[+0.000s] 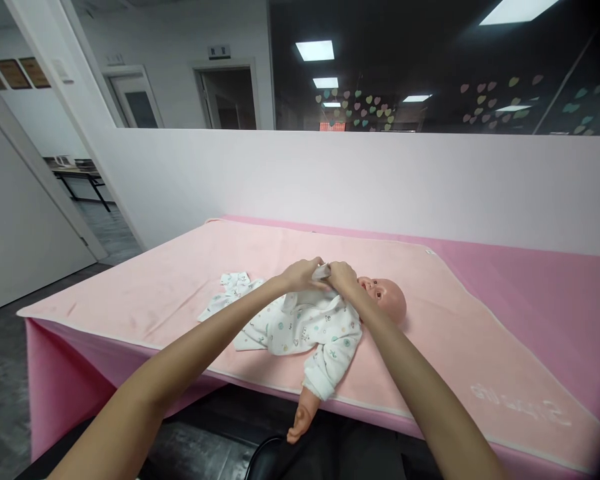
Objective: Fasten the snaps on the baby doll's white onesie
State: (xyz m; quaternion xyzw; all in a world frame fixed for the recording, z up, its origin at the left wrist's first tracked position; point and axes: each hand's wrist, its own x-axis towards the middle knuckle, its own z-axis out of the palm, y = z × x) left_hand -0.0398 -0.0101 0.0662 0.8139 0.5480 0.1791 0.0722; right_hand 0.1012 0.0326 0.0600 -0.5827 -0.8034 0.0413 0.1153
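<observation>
Lying on the pink blanket point(190, 267) that covers the table, a baby doll point(385, 297) wears a printed white sleepsuit point(300, 330), one bare arm hanging over the near edge. The left hand point(303, 273) and right hand point(343, 277) meet at the collar, each pinched shut on the sleepsuit. The cloth looks soft and light, best gripped at its edges; the doll's head seems hard and smooth.

A pink blanket point(190, 267) covers the table; a white partition wall point(330, 180) stands behind, doorways point(227, 100) far left.
</observation>
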